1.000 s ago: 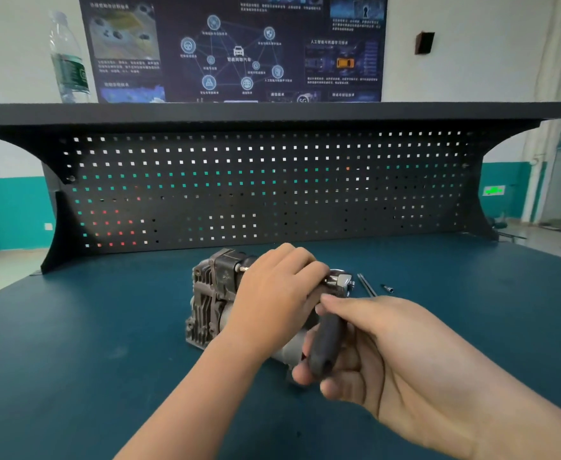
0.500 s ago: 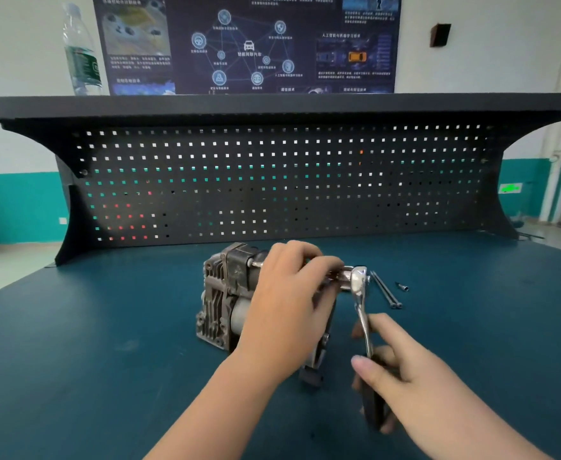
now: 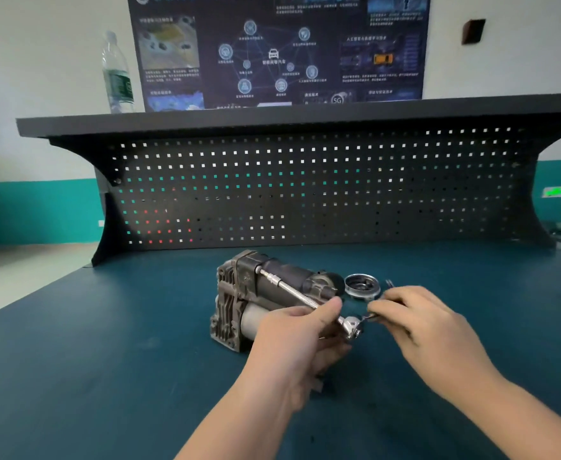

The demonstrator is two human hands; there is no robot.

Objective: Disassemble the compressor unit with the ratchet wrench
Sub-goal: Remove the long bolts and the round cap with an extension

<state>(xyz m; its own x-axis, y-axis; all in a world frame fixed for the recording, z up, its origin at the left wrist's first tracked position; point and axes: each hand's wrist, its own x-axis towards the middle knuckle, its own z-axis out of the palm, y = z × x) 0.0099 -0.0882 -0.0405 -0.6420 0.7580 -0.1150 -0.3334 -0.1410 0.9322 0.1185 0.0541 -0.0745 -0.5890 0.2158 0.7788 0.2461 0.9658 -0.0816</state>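
Observation:
The grey metal compressor unit (image 3: 255,303) lies on its side on the blue bench. A silver extension bar (image 3: 292,290) runs from its top bolt down to the ratchet wrench head (image 3: 352,327). My left hand (image 3: 295,346) grips the bar just behind the head, thumb on top. The wrench handle is mostly hidden under this hand. My right hand (image 3: 418,327) hovers just right of the head, its curled fingertips pinching a thin dark rod (image 3: 371,316). I cannot tell what the rod is.
A round metal cap (image 3: 362,286) lies on the bench right of the compressor, with a small bolt tip (image 3: 390,283) beyond it. A black pegboard (image 3: 305,190) closes the back. A water bottle (image 3: 117,74) stands on the shelf above.
My right hand let go of the wrench handle and moved up to the right of the head. My left hand slid back along the bar, uncovering the compressor's top and the round cap.

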